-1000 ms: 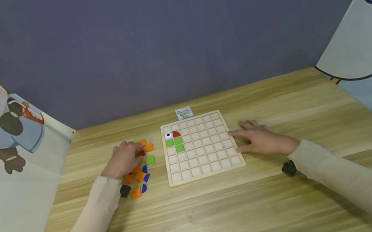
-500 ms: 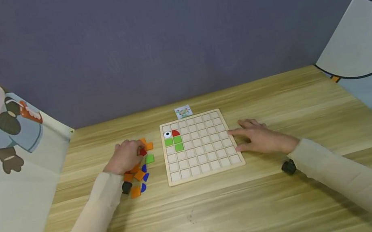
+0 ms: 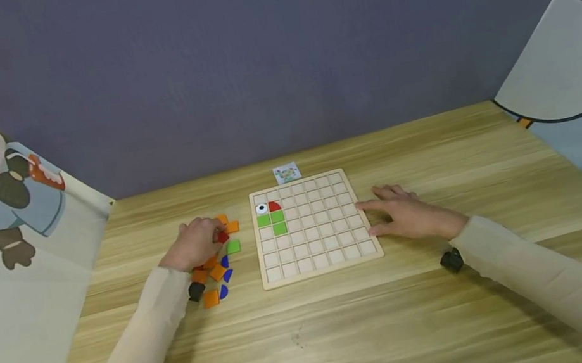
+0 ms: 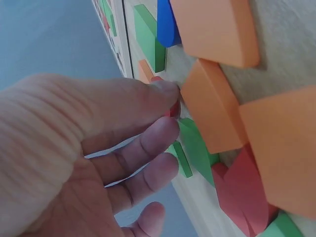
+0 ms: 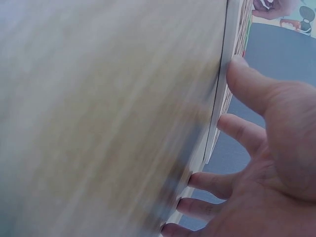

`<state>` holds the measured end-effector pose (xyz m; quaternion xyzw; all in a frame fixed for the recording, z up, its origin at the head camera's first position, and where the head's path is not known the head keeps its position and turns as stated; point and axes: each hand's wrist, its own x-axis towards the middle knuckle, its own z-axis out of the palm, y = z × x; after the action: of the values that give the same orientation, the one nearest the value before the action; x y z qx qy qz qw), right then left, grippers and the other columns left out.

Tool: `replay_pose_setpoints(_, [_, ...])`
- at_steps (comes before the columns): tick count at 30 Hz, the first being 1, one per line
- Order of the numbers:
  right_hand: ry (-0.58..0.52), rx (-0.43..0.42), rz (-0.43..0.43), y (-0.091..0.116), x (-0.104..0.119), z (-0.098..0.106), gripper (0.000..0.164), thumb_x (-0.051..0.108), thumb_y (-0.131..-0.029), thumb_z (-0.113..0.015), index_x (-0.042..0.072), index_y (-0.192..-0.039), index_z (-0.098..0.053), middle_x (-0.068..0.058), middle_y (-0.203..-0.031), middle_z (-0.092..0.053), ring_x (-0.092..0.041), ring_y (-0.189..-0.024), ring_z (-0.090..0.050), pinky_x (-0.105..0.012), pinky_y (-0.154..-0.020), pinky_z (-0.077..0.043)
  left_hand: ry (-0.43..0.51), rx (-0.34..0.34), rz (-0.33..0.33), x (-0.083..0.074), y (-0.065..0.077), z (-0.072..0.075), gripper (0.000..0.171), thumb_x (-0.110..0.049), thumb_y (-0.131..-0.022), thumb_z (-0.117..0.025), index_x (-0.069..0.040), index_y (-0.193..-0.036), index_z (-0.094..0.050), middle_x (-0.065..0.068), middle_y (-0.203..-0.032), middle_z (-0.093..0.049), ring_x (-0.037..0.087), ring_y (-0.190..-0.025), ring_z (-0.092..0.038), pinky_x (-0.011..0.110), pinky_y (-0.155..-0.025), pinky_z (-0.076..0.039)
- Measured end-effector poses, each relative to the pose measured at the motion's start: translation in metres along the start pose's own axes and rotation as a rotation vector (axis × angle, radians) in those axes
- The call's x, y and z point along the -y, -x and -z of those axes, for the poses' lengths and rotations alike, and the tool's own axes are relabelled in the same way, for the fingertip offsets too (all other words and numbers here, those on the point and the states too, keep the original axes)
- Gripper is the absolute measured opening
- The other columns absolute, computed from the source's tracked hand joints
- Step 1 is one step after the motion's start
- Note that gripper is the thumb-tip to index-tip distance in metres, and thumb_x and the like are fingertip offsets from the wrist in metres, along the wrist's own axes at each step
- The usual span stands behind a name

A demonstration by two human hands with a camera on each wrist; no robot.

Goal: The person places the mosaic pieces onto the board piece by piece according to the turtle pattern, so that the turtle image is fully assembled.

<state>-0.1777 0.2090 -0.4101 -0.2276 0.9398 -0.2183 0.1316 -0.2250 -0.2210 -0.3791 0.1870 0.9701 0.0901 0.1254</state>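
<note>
Left hand (image 3: 193,244): thumb and forefinger closed narrow in a pinch on a small red piece (image 3: 222,236), mostly hidden by my fingertips; the other fingers bend loosely behind. Right hand (image 3: 402,214): fingers spread wide, thumb and forefinger touching the right edge of the gridded wooden board (image 3: 325,271).

Edges and room: pinched piece sits left of the board, a strip of wooden table (image 3: 350,326) between. An orange tile (image 3: 232,226) and a green tile (image 3: 234,247) lie just beside my pinch, on its board side. Room tighter toward my wrist: blue half-rounds (image 3: 228,275) and more orange tiles lie close together, some overlapping; the left wrist view adds a notched red piece (image 4: 244,192) among them. Broad wood between the board's near edge and me, more beyond my right hand. Dark wall (image 3: 272,69) bounds the far side.

On the board, toward its far left corner: eye tile (image 3: 261,209), red quarter-round (image 3: 274,206) beside it, three green squares (image 3: 277,216) below.

Labels: printed card (image 3: 286,173) just past the board's far edge, coloured picture on it, detail too small to read
</note>
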Motion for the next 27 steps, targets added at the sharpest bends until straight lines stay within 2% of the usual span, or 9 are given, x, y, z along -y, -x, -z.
replay_pose_setpoints(7, [-0.005, -0.001, 0.002, 0.000, 0.001, 0.001, 0.063, 0.045, -0.090, -0.060, 0.023, -0.146, -0.039, -0.026, -0.151, -0.014, -0.047, -0.136, -0.007, -0.075, -0.093, -0.010, -0.003, -0.039, -0.014, -0.002, 0.001, 0.002, 0.029, -0.010, -0.082, -0.071, -0.002, -0.109, -0.066, 0.008, -0.098, -0.063, 0.029, -0.092, -0.054, 0.048, -0.081, -0.034])
replay_pose_setpoints(13, [0.005, -0.001, -0.001, 0.001, 0.003, 0.002, 0.062, 0.044, -0.090, -0.060, 0.023, -0.145, -0.040, -0.026, -0.151, -0.015, -0.047, -0.136, -0.009, -0.075, -0.093, -0.010, 0.031, -0.066, -0.030, -0.011, 0.001, 0.003, 0.026, -0.009, -0.080, -0.071, -0.001, -0.104, -0.065, 0.006, -0.093, -0.065, 0.027, -0.088, -0.054, 0.043, -0.078, -0.032])
replay_pose_setpoints(19, [0.005, 0.000, 0.000, 0.000, 0.003, 0.002, 0.062, 0.042, -0.091, -0.061, 0.022, -0.145, -0.040, -0.027, -0.151, -0.015, -0.047, -0.136, -0.009, -0.074, -0.094, -0.010, 0.065, -0.114, -0.118, -0.028, 0.003, 0.004, 0.024, -0.012, -0.082, -0.073, 0.000, -0.102, -0.067, 0.004, -0.087, -0.064, 0.024, -0.080, -0.052, 0.040, -0.073, -0.029])
replay_pose_setpoints(23, [-0.001, 0.000, 0.000, 0.000, 0.002, 0.002, 0.062, 0.042, -0.091, -0.061, 0.022, -0.145, -0.040, -0.027, -0.151, -0.015, -0.047, -0.136, -0.008, -0.074, -0.094, -0.010, 0.081, -0.131, -0.172, -0.038, 0.002, 0.000, 0.018, -0.013, -0.081, -0.075, -0.005, -0.095, -0.067, -0.002, -0.080, -0.061, 0.020, -0.077, -0.051, 0.039, -0.073, -0.027])
replay_pose_setpoints(27, [-0.002, 0.000, 0.001, 0.000, 0.002, 0.002, 0.062, 0.043, -0.091, -0.061, 0.022, -0.145, -0.040, -0.027, -0.151, -0.014, -0.047, -0.136, -0.008, -0.075, -0.093, -0.009, 0.086, -0.143, -0.227, -0.046, -0.001, -0.006, 0.016, -0.013, -0.080, -0.076, -0.009, -0.093, -0.068, -0.004, -0.081, -0.061, 0.017, -0.081, -0.051, 0.038, -0.074, -0.025])
